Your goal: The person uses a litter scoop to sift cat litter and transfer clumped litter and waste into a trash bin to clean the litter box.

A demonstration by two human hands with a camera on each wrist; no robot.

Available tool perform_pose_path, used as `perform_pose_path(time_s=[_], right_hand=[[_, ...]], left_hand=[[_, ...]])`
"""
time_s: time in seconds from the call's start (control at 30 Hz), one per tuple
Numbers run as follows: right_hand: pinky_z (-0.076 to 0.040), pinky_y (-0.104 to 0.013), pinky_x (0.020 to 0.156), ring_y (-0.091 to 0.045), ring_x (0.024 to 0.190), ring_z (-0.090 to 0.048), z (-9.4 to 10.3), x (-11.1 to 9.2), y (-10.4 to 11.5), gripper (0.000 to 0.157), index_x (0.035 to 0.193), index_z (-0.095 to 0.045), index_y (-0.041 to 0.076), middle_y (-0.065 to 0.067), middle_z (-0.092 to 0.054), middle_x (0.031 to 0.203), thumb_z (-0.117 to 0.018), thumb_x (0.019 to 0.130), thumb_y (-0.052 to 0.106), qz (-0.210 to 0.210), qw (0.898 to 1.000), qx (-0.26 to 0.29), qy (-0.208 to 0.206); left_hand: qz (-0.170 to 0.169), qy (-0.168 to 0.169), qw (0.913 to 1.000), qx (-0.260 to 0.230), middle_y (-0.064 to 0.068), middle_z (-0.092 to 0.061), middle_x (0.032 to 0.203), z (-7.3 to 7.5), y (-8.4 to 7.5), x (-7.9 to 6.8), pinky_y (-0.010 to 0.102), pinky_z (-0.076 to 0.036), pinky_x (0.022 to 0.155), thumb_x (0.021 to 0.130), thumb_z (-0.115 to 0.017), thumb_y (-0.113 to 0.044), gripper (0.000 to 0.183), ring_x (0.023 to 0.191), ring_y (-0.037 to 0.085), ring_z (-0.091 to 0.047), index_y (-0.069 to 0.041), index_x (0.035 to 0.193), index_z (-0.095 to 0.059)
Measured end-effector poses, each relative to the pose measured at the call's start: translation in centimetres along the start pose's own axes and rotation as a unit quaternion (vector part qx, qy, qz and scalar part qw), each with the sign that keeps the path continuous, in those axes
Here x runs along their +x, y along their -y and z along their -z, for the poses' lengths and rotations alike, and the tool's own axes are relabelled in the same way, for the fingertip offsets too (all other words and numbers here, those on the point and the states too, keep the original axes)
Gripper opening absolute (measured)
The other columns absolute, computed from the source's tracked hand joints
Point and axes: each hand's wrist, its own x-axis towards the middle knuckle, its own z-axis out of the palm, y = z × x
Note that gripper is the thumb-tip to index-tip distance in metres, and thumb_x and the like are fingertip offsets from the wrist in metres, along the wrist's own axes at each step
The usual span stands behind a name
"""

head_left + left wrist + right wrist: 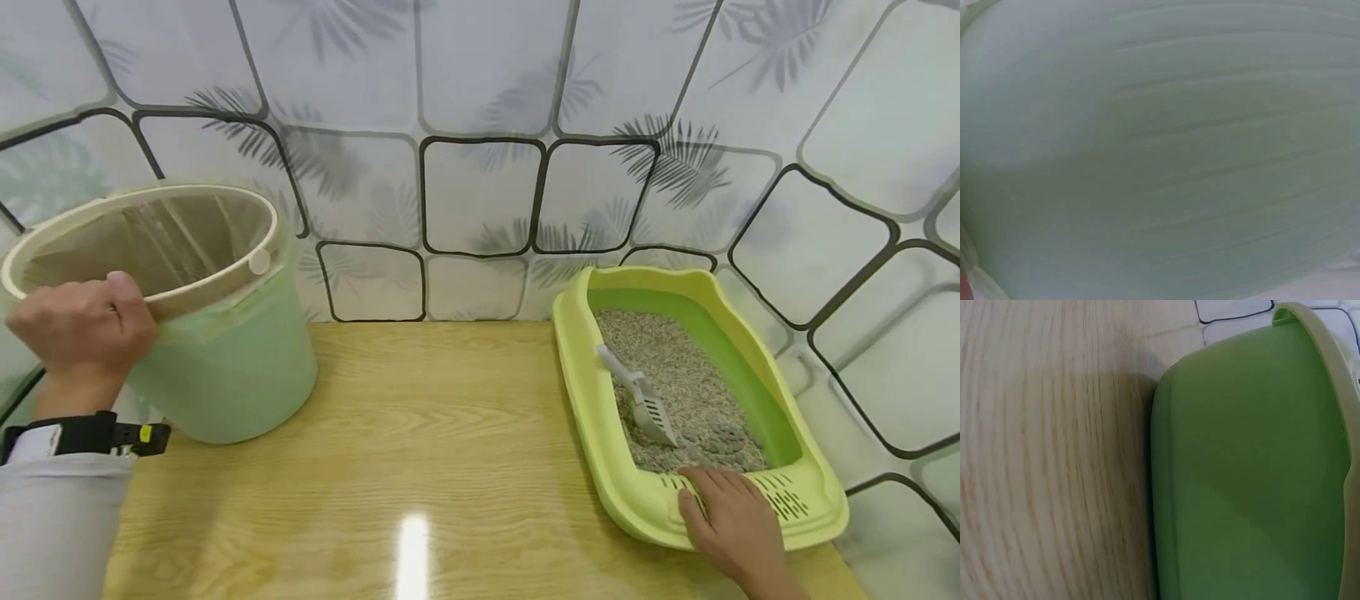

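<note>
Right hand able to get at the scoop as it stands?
Looks like yes: the right hand is on the near rim of the litter tray, and the scoop lies just beyond, handle pointing away. Nothing visible blocks the way.

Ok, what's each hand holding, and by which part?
Left hand grips the green bin by its rim; right hand rests on the slotted edge of the litter tray, no grip visible.

At ten o'clock, a pale green bin (232,375), mouth up (a see-through bag (172,229) lines it). At four, a yellow-green tray (592,417) on the counter (442,450), part-filled with grey-brown litter (682,375).
</note>
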Motion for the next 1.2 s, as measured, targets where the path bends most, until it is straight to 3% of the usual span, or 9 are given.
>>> perform_pose_path(time_s=[0.17, 0.3, 0.43, 0.57, 0.73, 0.93, 1.03, 1.2], right_hand=[[-0.033, -0.044, 0.091, -0.031, 0.101, -0.055, 0.0, -0.2, 0.3, 0.028, 0.108, -0.062, 0.012, -0.008, -0.062, 0.107, -0.048, 0.089, 0.027, 0.003, 1.0, -0.004, -0.006], [-0.032, -0.044, 0.092, -0.032, 0.102, -0.054, 0.1, -0.1, 0.4, 0.03, 0.11, -0.062, 0.011, -0.008, -0.062, 0.109, -0.044, 0.089, 0.023, 0.004, 1.0, -0.002, -0.006], [-0.032, -0.044, 0.092, -0.032, 0.102, -0.055, 0.2, -0.2, 0.4, 0.031, 0.11, -0.062, 0.011, -0.008, -0.062, 0.109, -0.043, 0.088, 0.021, 0.0, 1.0, -0.001, -0.01], [-0.032, -0.045, 0.091, -0.032, 0.101, -0.054, 0.2, -0.4, 0.4, 0.031, 0.109, -0.062, 0.011, -0.009, -0.062, 0.109, -0.042, 0.088, 0.021, -0.004, 1.0, -0.002, -0.007], [-0.033, -0.045, 0.091, -0.032, 0.101, -0.055, 0.1, -0.4, 0.5, 0.031, 0.109, -0.062, 0.01, -0.008, -0.062, 0.109, -0.043, 0.088, 0.021, -0.001, 1.0, 0.0, -0.01], [-0.032, -0.044, 0.092, -0.031, 0.101, -0.055, 0.5, 0.4, 0.4, 0.032, 0.111, -0.062, 0.01, -0.008, -0.062, 0.109, -0.042, 0.089, 0.021, 0.013, 1.0, -0.003, -0.015], [-0.03, -0.047, 0.094, -0.032, 0.104, -0.054, 0.9, 0.6, 0.3, 0.034, 0.115, -0.061, 0.012, -0.008, -0.061, 0.112, -0.04, 0.091, 0.022, 0.009, 1.0, -0.009, 0.016], [-0.02, -0.056, 0.097, -0.037, 0.115, -0.044, 2.1, 1.9, 0.4, 0.041, 0.131, -0.049, 0.013, -0.012, -0.052, 0.125, -0.032, 0.096, 0.027, -0.008, 0.993, 0.01, 0.118]], left_hand=[[-0.001, 0.008, 1.0, 0.004, 0.019, -0.027, 0.04, 0.1, 0.1, 0.0, 0.046, -0.011, 0.041, 0.085, -0.031, -0.023, 0.049, 0.038, 0.042, -0.025, -0.006, 0.04, -0.023], [-0.001, 0.019, 0.9998, 0.0, 0.019, -0.027, 0.041, -0.2, -0.9, 0.0, 0.044, -0.011, 0.041, 0.085, -0.03, -0.024, 0.049, 0.038, 0.04, -0.024, -0.005, 0.041, -0.024], [0.003, -0.001, 0.9998, -0.019, 0.017, -0.026, 0.041, -1.2, -3.4, -0.1, 0.044, -0.01, 0.042, 0.083, -0.031, -0.023, 0.046, 0.037, 0.038, -0.024, -0.007, 0.042, -0.023], [0.011, -0.044, 0.9976, -0.052, 0.015, -0.025, 0.041, -2.4, -6.6, -0.2, 0.048, -0.011, 0.042, 0.081, -0.034, -0.023, 0.043, 0.038, 0.039, -0.024, -0.009, 0.043, -0.023], [0.009, -0.055, 0.9951, -0.081, 0.014, -0.025, 0.04, -3.3, -10.1, -0.4, 0.05, -0.015, 0.042, 0.081, -0.034, -0.026, 0.043, 0.038, 0.038, -0.025, -0.009, 0.043, -0.023], [0.005, -0.056, 0.9932, -0.102, 0.011, -0.023, 0.039, -4.0, -13.0, -0.4, 0.048, -0.015, 0.04, 0.083, -0.033, -0.027, 0.045, 0.036, 0.035, -0.024, -0.01, 0.043, -0.023], [0.002, -0.052, 0.9931, -0.106, 0.01, -0.023, 0.039, -4.3, -14.1, -0.4, 0.046, -0.015, 0.04, 0.083, -0.033, -0.028, 0.045, 0.036, 0.033, -0.023, -0.011, 0.043, -0.023], [-0.006, -0.051, 0.9921, -0.115, 0.008, -0.022, 0.039, -4.8, -15.6, -0.6, 0.045, -0.015, 0.04, 0.083, -0.034, -0.027, 0.044, 0.036, 0.031, -0.023, -0.012, 0.044, -0.023]])
